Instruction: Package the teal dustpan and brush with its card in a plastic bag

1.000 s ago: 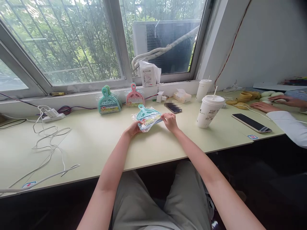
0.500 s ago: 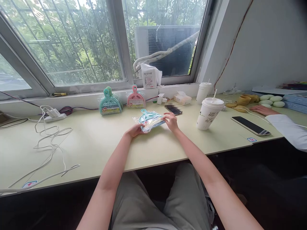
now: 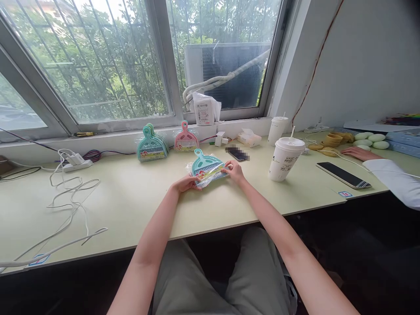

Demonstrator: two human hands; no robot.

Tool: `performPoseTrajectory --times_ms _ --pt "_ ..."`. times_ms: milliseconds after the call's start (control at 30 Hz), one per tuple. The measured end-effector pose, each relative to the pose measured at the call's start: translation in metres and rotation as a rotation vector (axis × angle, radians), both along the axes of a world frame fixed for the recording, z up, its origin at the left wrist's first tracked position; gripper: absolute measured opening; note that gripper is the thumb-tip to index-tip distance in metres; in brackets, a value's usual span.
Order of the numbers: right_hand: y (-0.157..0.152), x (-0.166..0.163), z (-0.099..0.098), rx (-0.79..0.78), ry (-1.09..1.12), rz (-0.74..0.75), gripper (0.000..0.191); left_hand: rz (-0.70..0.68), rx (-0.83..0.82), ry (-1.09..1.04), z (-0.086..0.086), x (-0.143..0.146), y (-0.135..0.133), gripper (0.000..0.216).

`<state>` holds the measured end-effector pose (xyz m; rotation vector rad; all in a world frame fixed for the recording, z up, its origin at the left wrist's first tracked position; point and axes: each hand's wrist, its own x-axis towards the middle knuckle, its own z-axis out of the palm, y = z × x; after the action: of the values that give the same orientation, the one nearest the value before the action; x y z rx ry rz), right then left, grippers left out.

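Observation:
A teal mini dustpan-and-brush set (image 3: 207, 166) in clear plastic wrap, with a yellow label across it, is held just over the table between both hands. My left hand (image 3: 187, 183) is closed on its lower left corner. At its right edge, my right hand (image 3: 235, 171) pinches the wrap and the pan's side. Several similar teal sets (image 3: 151, 144) stand in a row against the wall below the window. To their right a pink set (image 3: 186, 138) leans upright.
A paper cup with a straw (image 3: 286, 158) stands right of my hands, another cup (image 3: 277, 130) behind it. A phone (image 3: 237, 153) lies by the tissue pack (image 3: 249, 137). White cables (image 3: 70, 192) sprawl at left. Another person's hand (image 3: 358, 152) rests at far right, near a dark-screened device (image 3: 343, 175).
The teal set has tilted up so its front and label show more clearly. Both hands keep their hold on it. The whole view has shifted slightly downward.

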<state>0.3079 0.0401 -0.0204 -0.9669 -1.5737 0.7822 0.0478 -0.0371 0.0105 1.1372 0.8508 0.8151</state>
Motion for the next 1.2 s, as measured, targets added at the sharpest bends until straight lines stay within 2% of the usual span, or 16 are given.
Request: performPoseTrajectory --times_ms 133,200,267,300,367,467,567,667,767,867,933,1033,1133,1200 --pt "-0.005 0.002 0.001 -0.286 0.149 0.216 0.063 -0.016 -0.022 0.087 0.002 -0.006 -0.001 0.055" --pt "-0.007 0.005 0.003 -0.420 0.203 0.388 0.062 -0.016 -0.026 0.136 0.002 -0.007 0.001 0.061" --pt "-0.007 0.008 0.005 -0.496 0.222 0.495 0.052 0.044 0.019 0.149 0.002 -0.005 0.004 0.074" --pt "-0.006 0.009 0.005 -0.507 0.239 0.487 0.047 0.102 0.059 0.139 0.002 -0.004 0.006 0.081" --pt "-0.002 0.012 0.004 -0.504 0.310 0.365 0.041 0.219 0.156 0.107 0.004 -0.001 0.008 0.096" --pt "0.006 0.015 0.002 -0.482 0.405 0.159 0.045 0.213 0.357 0.172 0.001 0.009 0.010 0.120" --pt "0.010 0.017 0.001 -0.464 0.414 0.107 0.049 0.232 0.663 0.389 -0.010 0.025 0.012 0.135" --pt "0.009 0.017 0.003 -0.462 0.425 0.110 0.050 0.427 0.857 0.503 -0.022 0.038 0.016 0.118" --pt "0.005 0.014 0.004 -0.466 0.402 0.120 0.053 0.588 0.888 0.551 -0.025 0.037 0.021 0.093" --pt "0.002 0.007 0.002 -0.469 0.378 0.181 0.052 0.682 0.885 0.596 -0.021 0.026 0.022 0.084" --pt "0.002 0.004 -0.001 -0.471 0.393 0.216 0.049 0.679 0.859 0.581 -0.017 0.020 0.021 0.080" --pt "0.004 0.003 -0.004 -0.473 0.425 0.201 0.046 0.581 0.850 0.552 -0.014 0.017 0.020 0.073" --pt "0.006 0.006 -0.005 -0.481 0.441 0.183 0.046 0.497 0.927 0.579 -0.014 0.018 0.021 0.045" --pt "0.006 0.007 -0.005 -0.481 0.433 0.192 0.047 0.515 0.942 0.541 -0.016 0.020 0.022 0.028"
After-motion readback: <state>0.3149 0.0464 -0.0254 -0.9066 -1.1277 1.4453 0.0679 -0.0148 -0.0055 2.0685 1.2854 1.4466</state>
